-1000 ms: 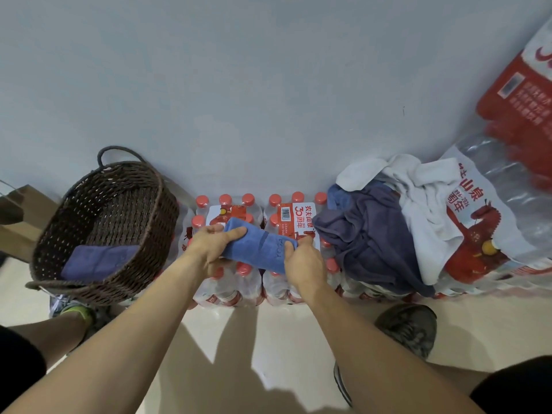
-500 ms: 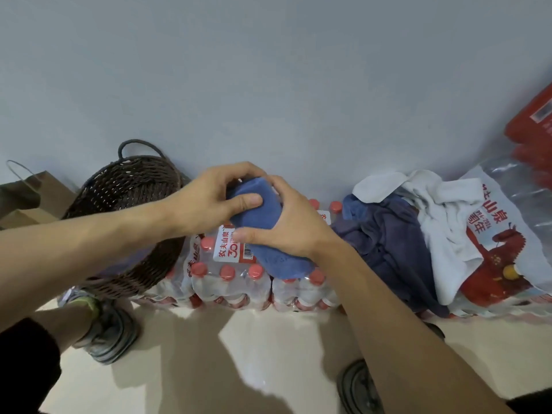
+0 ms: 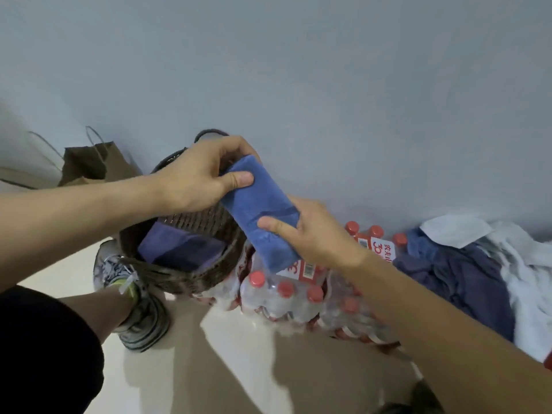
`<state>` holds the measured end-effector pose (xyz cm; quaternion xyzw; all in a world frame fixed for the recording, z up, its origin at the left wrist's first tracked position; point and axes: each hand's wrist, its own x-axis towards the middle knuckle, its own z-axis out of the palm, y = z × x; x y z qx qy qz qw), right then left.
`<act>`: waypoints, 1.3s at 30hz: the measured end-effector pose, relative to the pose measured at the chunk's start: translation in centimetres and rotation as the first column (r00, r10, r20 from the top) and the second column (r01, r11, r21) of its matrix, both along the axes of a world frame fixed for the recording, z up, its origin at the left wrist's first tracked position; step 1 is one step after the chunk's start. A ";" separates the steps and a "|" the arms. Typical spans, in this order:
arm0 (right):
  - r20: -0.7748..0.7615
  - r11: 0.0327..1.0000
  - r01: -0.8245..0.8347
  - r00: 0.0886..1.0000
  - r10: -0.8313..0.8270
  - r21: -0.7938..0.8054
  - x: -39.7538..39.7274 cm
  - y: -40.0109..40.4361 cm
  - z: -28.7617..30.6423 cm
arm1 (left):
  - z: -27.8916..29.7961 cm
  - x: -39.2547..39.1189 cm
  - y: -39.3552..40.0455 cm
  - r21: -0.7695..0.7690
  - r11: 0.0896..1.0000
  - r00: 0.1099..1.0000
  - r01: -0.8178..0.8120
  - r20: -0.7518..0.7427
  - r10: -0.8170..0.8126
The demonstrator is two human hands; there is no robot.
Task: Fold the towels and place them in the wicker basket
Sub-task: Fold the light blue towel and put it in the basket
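A folded blue towel [image 3: 260, 209] hangs in the air above the right rim of the dark wicker basket [image 3: 179, 276]. My left hand [image 3: 197, 177] grips its upper end, thumb on top. My right hand [image 3: 310, 234] grips its lower right side, thumb across the front. Inside the basket lies a folded purple towel [image 3: 179, 249]. At the right, unfolded towels sit in a pile: a dark navy one [image 3: 457, 279], a white one [image 3: 519, 264] and a bit of a blue one [image 3: 421, 243].
Shrink-wrapped packs of red-capped water bottles [image 3: 286, 297] stand along the grey wall, under the towel pile. A brown paper bag [image 3: 89, 162] stands behind the basket on the left. My left shoe [image 3: 131, 300] is planted beside the basket on the pale floor.
Both hands have lifted the folded blue towel off the bottle packs and carried it left toward the basket. The view has shifted left with it.
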<state>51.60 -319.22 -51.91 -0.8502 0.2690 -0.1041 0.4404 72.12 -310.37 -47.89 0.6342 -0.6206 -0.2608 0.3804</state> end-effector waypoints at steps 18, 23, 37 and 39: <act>-0.755 0.755 -0.632 0.578 0.311 -0.173 18.1 -4.7 -2.4 | -7.6 15.1 -2.2 0.724 0.689 0.970 -0.043 0.195 -0.145; -0.872 0.700 -0.713 0.359 0.332 -0.027 20.4 -4.8 -4.5 | -8.8 14.1 -2.7 0.682 0.727 0.902 -0.084 0.363 -0.236; -0.632 0.757 -0.606 0.692 0.348 -0.246 18.9 -5.9 -5.4 | -10.3 12.8 -2.3 0.411 0.909 0.822 -0.072 0.541 -0.179; -0.664 0.750 -0.631 0.649 0.371 -0.197 18.6 -5.8 -5.3 | -10.4 12.8 -2.0 0.436 0.899 0.860 -0.039 0.473 -0.192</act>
